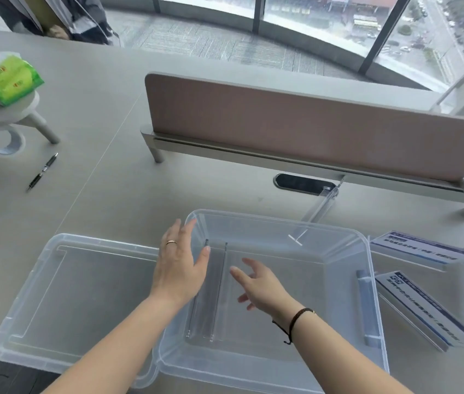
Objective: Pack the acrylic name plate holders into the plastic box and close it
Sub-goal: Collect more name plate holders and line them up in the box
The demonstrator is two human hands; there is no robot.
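The head view looks down on a pale grey, matte table (105,115). At the centre sits a clear, rectangular plastic box (335,280) with rounded corners and glossy, slightly frosted walls; a grey-blue latch handle (365,301) runs along its right rim. At 9 o'clock of the box lies its clear, flat plastic lid (63,291), top down, touching the box's left rim.

Inside the box, on the left half of the floor, rest clear acrylic name plate holders (219,291), thin and hard-edged; how many there are is hard to tell. Their long axis runs from 6 towards 12 o'clock, leaning slightly right at the far end.

The left hand (181,268) hovers over the box's left rim, fingers spread, palm turned right, grasping nothing; a thin ring is on one finger. The right hand (259,285) hangs above the box's middle, fingers loose and parted, empty; a dark cord bracelet (296,319) circles its wrist.

At 3 o'clock, outside the box, lie more acrylic holders with blue-and-white printed cards (421,311), pointing different ways. Another clear holder (320,207) lies at 1 o'clock, its long axis angled towards the brown fabric desk divider (296,123). A black pen (42,172) lies at 10 o'clock, near a green tissue pack (7,78).
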